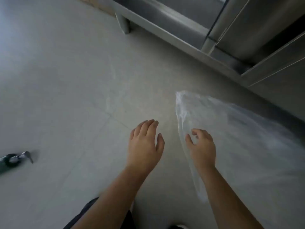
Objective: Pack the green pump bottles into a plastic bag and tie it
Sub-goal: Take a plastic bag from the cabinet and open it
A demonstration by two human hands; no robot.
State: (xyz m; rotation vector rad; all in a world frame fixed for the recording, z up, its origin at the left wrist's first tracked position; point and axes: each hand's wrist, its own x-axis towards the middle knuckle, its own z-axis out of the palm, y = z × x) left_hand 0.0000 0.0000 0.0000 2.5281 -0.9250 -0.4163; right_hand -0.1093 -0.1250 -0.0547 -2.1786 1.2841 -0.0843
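While the person bends over the grey tiled floor [66, 80], both bare arms reach forward and down. The left hand [145, 146] hangs slack, palm down, fingers straight and close together with the thumb set a little apart; it holds nothing. The right hand [202, 146] is just beside it, fingers loosely curled, thumb apart from the forefinger, right at the near edge of the clear plastic bag [231, 129]. Whether it pinches the film I cannot tell, as the bag is smeared with blur. The bag spreads out to the right of that hand, its long axis running away from the person: one narrow corner points toward the steel cabinets [264, 30], and the other end trails back along the right forearm. Well apart, at the far left edge, one green pump bottle [11, 160] lies on its side on the floor — its body cut off by the frame, its silver pump head toward the right.
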